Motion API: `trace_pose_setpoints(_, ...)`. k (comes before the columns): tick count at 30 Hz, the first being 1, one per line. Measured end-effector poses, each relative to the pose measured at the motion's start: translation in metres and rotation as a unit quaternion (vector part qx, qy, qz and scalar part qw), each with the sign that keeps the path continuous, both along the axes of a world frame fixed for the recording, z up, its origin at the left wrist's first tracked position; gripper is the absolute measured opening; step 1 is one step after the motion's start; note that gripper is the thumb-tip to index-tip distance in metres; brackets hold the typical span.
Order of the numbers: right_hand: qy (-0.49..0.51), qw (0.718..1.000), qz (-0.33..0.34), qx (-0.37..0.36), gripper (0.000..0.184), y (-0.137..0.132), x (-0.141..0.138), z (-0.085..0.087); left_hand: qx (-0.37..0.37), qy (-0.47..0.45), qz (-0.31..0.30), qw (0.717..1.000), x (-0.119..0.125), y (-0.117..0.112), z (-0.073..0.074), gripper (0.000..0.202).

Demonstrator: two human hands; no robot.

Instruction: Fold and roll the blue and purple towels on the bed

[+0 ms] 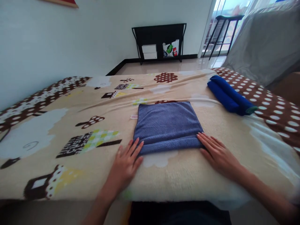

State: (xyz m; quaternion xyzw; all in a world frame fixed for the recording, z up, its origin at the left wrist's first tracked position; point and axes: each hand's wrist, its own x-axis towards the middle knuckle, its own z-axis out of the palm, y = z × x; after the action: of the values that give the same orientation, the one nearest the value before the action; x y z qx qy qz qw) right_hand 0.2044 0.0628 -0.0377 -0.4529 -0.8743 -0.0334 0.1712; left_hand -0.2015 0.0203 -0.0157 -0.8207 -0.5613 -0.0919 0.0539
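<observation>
A greyish-blue towel [167, 120] lies flat on the patterned blanket [178, 178], its near edge folded over into a strip. A small white label sticks out from its left side. My left hand [127, 161] rests at the towel's near left corner, fingers stretched out and touching the fold. At the near right corner lies my right hand [217, 154], its fingers extended flat against the folded edge. Farther right, two rolled bright blue towels [231, 95] lie side by side on the blanket; the end of one shows green.
Behind the bed stands a black shelf [159, 32] holding a white box [149, 52] and a bag with green and red print [171, 48]. A dark stool [223, 31] stands near the window. Grey sheeting [272, 40] covers something at the right.
</observation>
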Motion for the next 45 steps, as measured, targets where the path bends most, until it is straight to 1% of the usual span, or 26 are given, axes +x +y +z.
trace_pose_setpoints(1, -0.003, 1.000, -0.017, 0.006, 0.060, -0.001, 0.006, 0.001, 0.006, 0.007, 0.017, 1.000, -0.004, -0.002, 0.003, 0.055)
trace_pose_setpoints(2, -0.004, 0.999, -0.032, 0.017, 0.059, -0.002, 0.005, 0.002, 0.016, 0.013, 0.030, 0.999, -0.001, -0.003, 0.005, 0.054)
trace_pose_setpoints(3, -0.003, 0.999, -0.043, 0.031, 0.057, -0.005, -0.004, 0.005, 0.029, 0.019, 0.041, 0.999, 0.008, -0.003, 0.007, 0.053)
trace_pose_setpoints(5, 0.001, 0.998, -0.035, 0.052, 0.053, -0.008, -0.037, 0.011, 0.056, 0.023, 0.040, 0.997, 0.040, 0.000, 0.009, 0.053)
trace_pose_setpoints(7, 0.000, 0.999, 0.020, 0.047, 0.051, -0.009, -0.073, 0.017, 0.048, 0.029, -0.012, 0.998, 0.074, 0.006, 0.009, 0.058)
trace_pose_setpoints(8, -0.002, 0.998, 0.053, 0.037, 0.051, -0.008, -0.087, 0.019, 0.034, 0.032, -0.047, 0.998, 0.086, 0.009, 0.009, 0.058)
trace_pose_setpoints(9, -0.004, 0.996, 0.081, 0.024, 0.051, -0.006, -0.094, 0.020, 0.014, 0.035, -0.077, 0.996, 0.091, 0.012, 0.008, 0.057)
trace_pose_setpoints(10, -0.006, 0.995, 0.101, 0.011, 0.053, -0.004, -0.094, 0.019, -0.005, 0.035, -0.096, 0.995, 0.090, 0.014, 0.008, 0.055)
trace_pose_setpoints(11, -0.007, 0.994, 0.108, 0.001, 0.055, -0.001, -0.087, 0.018, -0.021, 0.032, -0.100, 0.994, 0.083, 0.015, 0.007, 0.054)
trace_pose_setpoints(12, -0.005, 0.994, 0.106, -0.006, 0.056, 0.001, -0.075, 0.016, -0.032, 0.026, -0.091, 0.995, 0.069, 0.015, 0.007, 0.055)
trace_pose_setpoints(16, 0.003, 0.998, 0.065, -0.012, 0.061, 0.008, -0.006, 0.006, -0.047, -0.015, -0.039, 0.998, 0.001, 0.008, 0.005, 0.056)
trace_pose_setpoints(18, -0.005, 0.999, 0.052, 0.006, 0.058, 0.010, 0.013, 0.004, -0.043, -0.030, -0.037, 0.998, -0.017, 0.006, 0.004, 0.053)
trace_pose_setpoints(20, -0.021, 0.998, 0.042, 0.046, 0.050, 0.013, 0.014, 0.006, -0.026, -0.028, -0.043, 0.998, -0.020, 0.008, 0.005, 0.045)
trace_pose_setpoints(22, -0.037, 0.995, 0.026, 0.084, 0.040, 0.018, 0.004, 0.011, 0.006, -0.014, -0.039, 0.999, -0.015, 0.014, 0.009, 0.036)
trace_pose_setpoints(25, -0.050, 0.994, 0.011, 0.098, 0.029, 0.026, -0.009, 0.023, 0.048, 0.001, -0.018, 0.999, -0.010, 0.022, 0.019, 0.029)
trace_pose_setpoints(28, -0.042, 0.997, 0.027, 0.066, 0.022, 0.028, -0.010, 0.032, 0.032, -0.014, -0.039, 0.999, -0.016, 0.022, 0.029, 0.028)
trace_pose_setpoints(31, -0.006, 0.999, 0.051, 0.011, 0.021, 0.022, -0.003, 0.039, -0.002, -0.048, -0.060, 0.997, -0.027, 0.013, 0.036, 0.027)
trace_pose_setpoints(34, 0.030, 0.997, 0.059, -0.051, 0.022, 0.017, 0.003, 0.043, -0.045, -0.095, -0.058, 0.993, -0.035, 0.005, 0.037, 0.025)
trace_pose_setpoints(36, 0.014, 0.996, 0.046, -0.072, 0.020, 0.018, 0.002, 0.044, -0.060, -0.099, -0.049, 0.992, -0.034, 0.006, 0.034, 0.023)
trace_pose_setpoints(37, -0.008, 0.998, 0.029, -0.061, 0.020, 0.019, -0.002, 0.044, -0.047, -0.086, -0.033, 0.995, -0.029, 0.008, 0.032, 0.023)
trace_pose_setpoints(38, -0.029, 0.999, 0.002, -0.033, 0.021, 0.019, -0.009, 0.043, -0.019, -0.066, -0.007, 0.998, -0.022, 0.010, 0.029, 0.024)
trace_pose_setpoints(40, -0.049, 0.996, -0.053, 0.051, 0.031, 0.018, -0.032, 0.040, 0.064, -0.023, 0.066, 0.996, 0.002, 0.015, 0.025, 0.030)
trace_pose_setpoints(41, -0.043, 0.993, -0.059, 0.088, 0.038, 0.016, -0.048, 0.037, 0.106, -0.009, 0.096, 0.990, 0.020, 0.017, 0.023, 0.033)
trace_pose_setpoints(42, -0.032, 0.992, -0.043, 0.111, 0.043, 0.013, -0.066, 0.035, 0.137, -0.001, 0.104, 0.985, 0.039, 0.018, 0.021, 0.037)
trace_pose_setpoints(43, -0.021, 0.993, -0.006, 0.117, 0.045, 0.009, -0.083, 0.032, 0.153, 0.000, 0.087, 0.984, 0.058, 0.018, 0.018, 0.039)
trace_pose_setpoints(45, -0.006, 0.992, 0.079, 0.098, 0.045, 0.002, -0.110, 0.026, 0.149, -0.014, 0.004, 0.989, 0.090, 0.016, 0.013, 0.041)
